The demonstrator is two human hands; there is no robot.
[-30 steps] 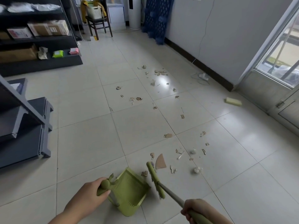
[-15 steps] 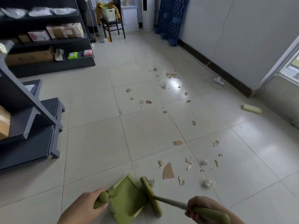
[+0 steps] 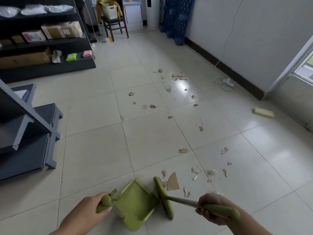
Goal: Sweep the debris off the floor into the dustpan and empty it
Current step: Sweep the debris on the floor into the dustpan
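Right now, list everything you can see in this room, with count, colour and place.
dustpan: one, green, bottom centre
brush: one, green, head just right of the dustpan
debris: many scraps, brown and white, scattered over the tiles from the brush toward the far wall
sponge: one, yellow, on the floor at right
shelves: two units, dark, along the left
boxes: several, brown, on the far shelves
chair: one, dark, far end
basket: one, white, on the chair
pallet: one, blue, against the right wall
left hand: grips the dustpan handle
right hand: grips the brush handle
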